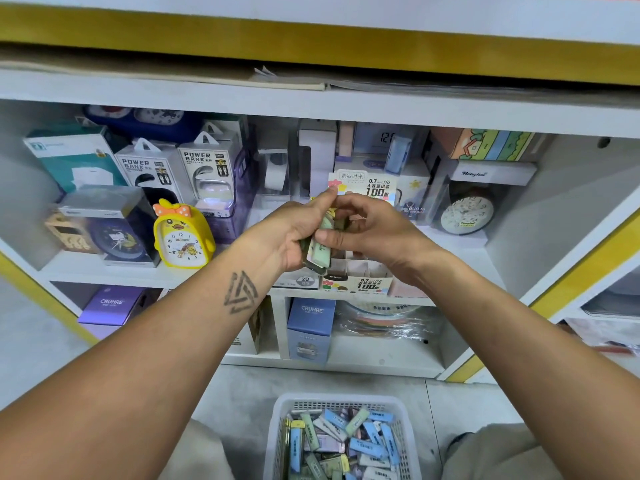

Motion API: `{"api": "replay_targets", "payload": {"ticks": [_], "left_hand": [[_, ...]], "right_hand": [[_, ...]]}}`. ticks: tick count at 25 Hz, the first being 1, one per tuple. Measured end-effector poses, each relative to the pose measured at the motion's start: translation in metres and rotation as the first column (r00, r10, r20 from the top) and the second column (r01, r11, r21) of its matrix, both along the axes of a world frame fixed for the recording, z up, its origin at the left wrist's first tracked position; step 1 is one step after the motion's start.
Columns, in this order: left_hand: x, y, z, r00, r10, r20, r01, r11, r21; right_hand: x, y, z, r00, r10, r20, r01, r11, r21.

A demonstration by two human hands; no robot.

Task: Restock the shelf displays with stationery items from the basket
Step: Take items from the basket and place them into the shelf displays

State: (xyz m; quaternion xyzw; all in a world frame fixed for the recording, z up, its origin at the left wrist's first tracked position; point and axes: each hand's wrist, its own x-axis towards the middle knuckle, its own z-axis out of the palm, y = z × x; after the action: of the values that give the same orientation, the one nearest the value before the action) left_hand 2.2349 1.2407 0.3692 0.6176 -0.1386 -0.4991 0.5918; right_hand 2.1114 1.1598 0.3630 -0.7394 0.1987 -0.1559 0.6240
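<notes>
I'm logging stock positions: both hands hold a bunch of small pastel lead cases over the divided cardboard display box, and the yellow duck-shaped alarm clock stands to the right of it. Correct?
Not quite. The head view shows the yellow duck-shaped alarm clock left of the divided cardboard display box. The left hand and right hand do hold small pastel lead cases over it.

Yellow duck clock (183, 237), power-bank boxes (180, 168)

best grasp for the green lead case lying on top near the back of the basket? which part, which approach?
Judgement: pinch the green lead case across its two long edges at mid-length, coming straight down from above. It lies tilted on top of the pile in the white basket, flat face up and uncovered, and the open top is the only clear access. Neighbouring cases crowd its ends, so avoid an end grip.
</notes>
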Motion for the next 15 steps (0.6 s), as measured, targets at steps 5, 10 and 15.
{"api": "replay_targets", "payload": {"ticks": [5, 10, 15], "left_hand": [[-0.006, 0.002, 0.003, 0.984, -0.101, -0.146, 0.094, 0.994, -0.055], [-0.008, 0.002, 0.001, 0.992, -0.096, -0.087, 0.094, 0.995, -0.025], [0.007, 0.003, 0.002, 0.998, -0.042, -0.052, 0.042, 0.999, -0.005]], "right_hand": [[0.000, -0.011, 0.001, 0.979, -0.201, -0.029, 0.202, 0.979, 0.022], [-0.007, -0.021, 0.002, 0.953, -0.304, 0.007, 0.302, 0.950, 0.077], [-0.019, -0.035, 0.011, 0.945, -0.311, 0.100, 0.296, 0.945, 0.138]]}}
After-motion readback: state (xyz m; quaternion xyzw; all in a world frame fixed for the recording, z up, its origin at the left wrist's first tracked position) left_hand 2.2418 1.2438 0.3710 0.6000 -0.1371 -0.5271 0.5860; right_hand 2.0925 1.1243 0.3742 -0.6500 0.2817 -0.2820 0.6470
